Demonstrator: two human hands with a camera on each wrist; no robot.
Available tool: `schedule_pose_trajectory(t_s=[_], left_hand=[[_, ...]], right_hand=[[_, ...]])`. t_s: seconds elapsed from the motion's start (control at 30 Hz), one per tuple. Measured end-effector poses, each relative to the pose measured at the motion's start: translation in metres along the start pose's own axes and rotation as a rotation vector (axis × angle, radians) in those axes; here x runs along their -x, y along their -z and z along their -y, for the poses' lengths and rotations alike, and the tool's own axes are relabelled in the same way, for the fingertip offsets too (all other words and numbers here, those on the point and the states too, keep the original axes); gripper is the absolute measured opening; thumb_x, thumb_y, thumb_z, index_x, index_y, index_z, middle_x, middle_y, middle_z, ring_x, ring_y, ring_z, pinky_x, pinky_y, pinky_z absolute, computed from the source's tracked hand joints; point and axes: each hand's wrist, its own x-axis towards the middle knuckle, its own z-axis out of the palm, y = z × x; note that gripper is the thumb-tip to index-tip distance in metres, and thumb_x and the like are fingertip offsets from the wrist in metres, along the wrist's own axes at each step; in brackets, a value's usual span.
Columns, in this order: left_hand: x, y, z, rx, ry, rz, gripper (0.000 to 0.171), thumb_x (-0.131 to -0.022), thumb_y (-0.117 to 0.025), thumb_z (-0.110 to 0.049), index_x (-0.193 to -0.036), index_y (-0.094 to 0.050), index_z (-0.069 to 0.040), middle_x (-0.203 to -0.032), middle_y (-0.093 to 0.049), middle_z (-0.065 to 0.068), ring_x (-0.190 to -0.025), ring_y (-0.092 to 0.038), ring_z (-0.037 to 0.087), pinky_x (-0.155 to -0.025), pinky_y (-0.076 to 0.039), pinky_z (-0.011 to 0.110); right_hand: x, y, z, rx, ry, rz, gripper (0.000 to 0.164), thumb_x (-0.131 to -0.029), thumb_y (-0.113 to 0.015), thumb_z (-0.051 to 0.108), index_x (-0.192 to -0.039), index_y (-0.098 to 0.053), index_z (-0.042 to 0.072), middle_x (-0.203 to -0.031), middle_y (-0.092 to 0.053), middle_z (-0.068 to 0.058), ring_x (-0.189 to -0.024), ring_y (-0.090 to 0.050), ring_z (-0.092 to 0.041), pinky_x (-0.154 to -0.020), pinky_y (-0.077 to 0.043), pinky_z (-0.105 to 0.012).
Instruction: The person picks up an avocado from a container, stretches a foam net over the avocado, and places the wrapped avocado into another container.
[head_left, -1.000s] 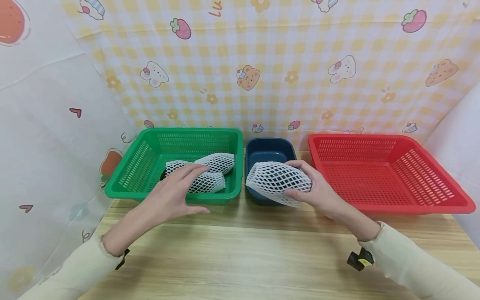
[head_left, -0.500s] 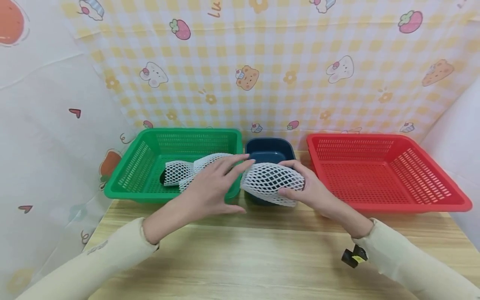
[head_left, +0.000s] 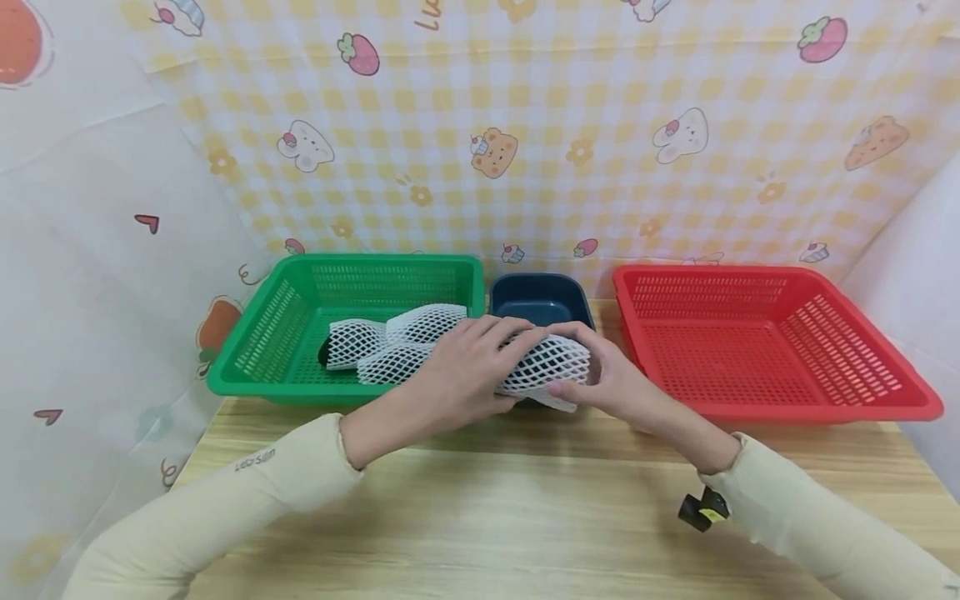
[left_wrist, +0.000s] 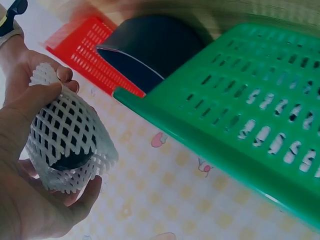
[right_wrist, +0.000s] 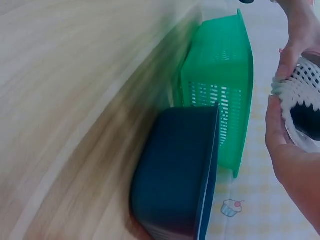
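Note:
Both hands hold a dark rounded object in a white foam net sleeve [head_left: 553, 363] just above the front of the dark blue bin [head_left: 542, 310]. My left hand [head_left: 467, 371] grips its left end, and my right hand [head_left: 617, 379] has thumb and fingers around the right end. The left wrist view shows the dark object [left_wrist: 75, 159] through the mesh and at the sleeve's open end. What exactly it is cannot be told. Several more foam net sleeves [head_left: 426, 323] lie in the green basket [head_left: 300, 388], one with a dark tip showing.
A red basket [head_left: 750, 412] stands to the right of the blue bin. All three containers are lined up along the back of the wooden table [head_left: 480, 508], before a yellow checked cloth [head_left: 420, 108]. A white cloth [head_left: 97, 333] hangs at the left.
My left hand has moved right from over the green basket and taken hold of the sleeve's left end. The right hand has shifted slightly left with the sleeve.

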Motion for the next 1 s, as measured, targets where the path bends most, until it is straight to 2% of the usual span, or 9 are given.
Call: schedule_pose_trajectory(t_s=[0.1,0.2,0.4,0.5,0.57,0.73,1.0], left_hand=[[0.002,0.002,0.005,-0.012,0.003,-0.006,0.082,-0.076,-0.090,-0.038,-0.144,-0.054,-0.011,-0.136,-0.058,0.010,-0.119,-0.056,0.029,-0.102,-0.044,0.044],[0.005,0.005,0.010,-0.016,0.020,-0.002,0.078,-0.076,-0.089,-0.038,-0.141,-0.056,-0.010,-0.135,-0.059,0.010,-0.119,-0.055,0.029,-0.104,-0.042,0.045],[0.014,0.014,0.026,-0.029,0.065,0.034,0.077,-0.077,-0.087,-0.038,-0.139,-0.055,-0.006,-0.132,-0.059,0.011,-0.116,-0.056,0.031,-0.098,-0.045,0.046],[0.020,0.019,0.036,-0.032,0.093,0.058,0.077,-0.077,-0.086,-0.035,-0.139,-0.053,-0.004,-0.132,-0.059,0.013,-0.114,-0.057,0.033,-0.094,-0.047,0.048],[0.025,0.024,0.044,-0.033,0.123,0.078,0.077,-0.077,-0.086,-0.034,-0.138,-0.052,-0.003,-0.132,-0.058,0.014,-0.113,-0.058,0.034,-0.094,-0.047,0.048],[0.042,0.035,0.067,-0.027,0.217,0.145,0.080,-0.077,-0.087,-0.033,-0.140,-0.050,-0.002,-0.132,-0.057,0.015,-0.112,-0.057,0.035,-0.094,-0.047,0.050],[0.074,0.052,0.105,0.010,0.336,0.237,0.077,-0.082,-0.084,-0.030,-0.144,-0.047,-0.003,-0.131,-0.057,0.019,-0.110,-0.058,0.040,-0.089,-0.048,0.056]], right_hand=[[0.002,0.005,0.003,-0.037,0.004,0.033,0.061,-0.094,-0.072,0.004,-0.146,-0.039,0.008,-0.136,-0.050,-0.019,-0.119,-0.055,-0.039,-0.087,-0.056,-0.045],[0.005,0.012,0.005,0.027,0.010,0.010,0.060,-0.092,-0.073,0.000,-0.143,-0.042,0.005,-0.135,-0.054,-0.018,-0.116,-0.061,-0.036,-0.088,-0.055,-0.041],[0.015,0.034,0.009,0.329,-0.013,-0.145,0.043,-0.091,-0.078,0.009,-0.128,-0.058,0.002,-0.120,-0.066,-0.010,-0.104,-0.067,-0.026,-0.084,-0.056,-0.034],[0.021,0.045,0.012,0.502,-0.055,-0.216,0.038,-0.088,-0.082,0.013,-0.120,-0.063,0.005,-0.111,-0.068,-0.006,-0.096,-0.067,-0.021,-0.082,-0.057,-0.037],[0.025,0.053,0.014,0.598,-0.089,-0.235,0.037,-0.086,-0.084,0.017,-0.116,-0.065,0.007,-0.106,-0.068,-0.005,-0.092,-0.067,-0.019,-0.080,-0.058,-0.040],[0.036,0.066,0.017,0.748,-0.150,-0.188,0.041,-0.082,-0.088,0.030,-0.111,-0.067,0.010,-0.101,-0.068,-0.004,-0.089,-0.066,-0.020,-0.076,-0.058,-0.040],[0.047,0.075,0.017,0.873,-0.120,-0.154,0.044,-0.076,-0.092,0.030,-0.105,-0.067,0.009,-0.094,-0.065,-0.003,-0.083,-0.061,-0.021,-0.071,-0.056,-0.037]])
